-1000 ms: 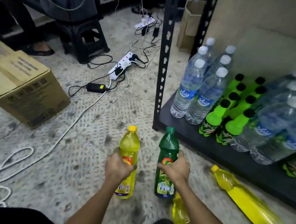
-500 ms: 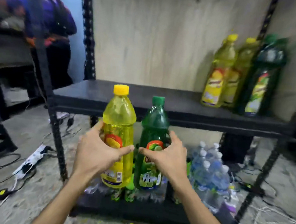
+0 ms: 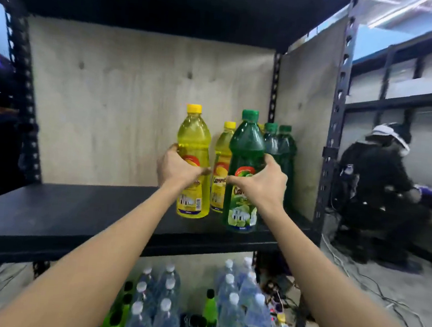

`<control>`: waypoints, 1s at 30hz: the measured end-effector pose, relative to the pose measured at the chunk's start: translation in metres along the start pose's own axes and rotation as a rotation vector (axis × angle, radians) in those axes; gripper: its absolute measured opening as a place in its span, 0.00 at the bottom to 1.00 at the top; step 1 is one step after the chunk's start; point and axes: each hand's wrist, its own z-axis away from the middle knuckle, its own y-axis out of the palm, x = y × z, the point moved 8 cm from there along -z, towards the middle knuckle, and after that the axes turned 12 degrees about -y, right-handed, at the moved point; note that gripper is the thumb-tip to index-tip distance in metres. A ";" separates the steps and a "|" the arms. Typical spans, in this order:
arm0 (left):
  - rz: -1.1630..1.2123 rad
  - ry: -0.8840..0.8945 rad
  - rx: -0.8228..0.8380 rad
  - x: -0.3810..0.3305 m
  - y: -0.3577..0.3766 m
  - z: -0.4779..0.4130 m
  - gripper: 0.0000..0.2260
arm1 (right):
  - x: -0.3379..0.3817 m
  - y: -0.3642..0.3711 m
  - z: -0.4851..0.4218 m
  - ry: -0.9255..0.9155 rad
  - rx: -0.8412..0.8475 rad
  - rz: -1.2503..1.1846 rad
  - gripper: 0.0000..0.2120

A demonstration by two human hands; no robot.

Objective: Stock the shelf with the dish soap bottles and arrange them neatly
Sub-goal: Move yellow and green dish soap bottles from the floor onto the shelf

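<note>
My left hand grips a yellow dish soap bottle with a yellow cap, upright at the black shelf board. My right hand grips a green dish soap bottle with a green cap, upright just right of it, near the board's front edge. Behind them, against the right rear corner, stand another yellow bottle and two green bottles. Whether the held bottles rest on the board I cannot tell.
The left part of the shelf board shows bare black surface, with a plywood back panel. Water bottles and green-capped soda bottles fill the lower shelf. A crouching person in black works at the right. Cables lie on the floor.
Both hands lifted the two bottles from the floor up to the shelf and moved them right, next to the bottles standing in the corner.
</note>
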 end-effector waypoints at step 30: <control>-0.056 -0.111 0.353 0.082 0.082 -0.075 0.29 | -0.049 0.033 0.038 -0.037 -0.060 0.177 0.39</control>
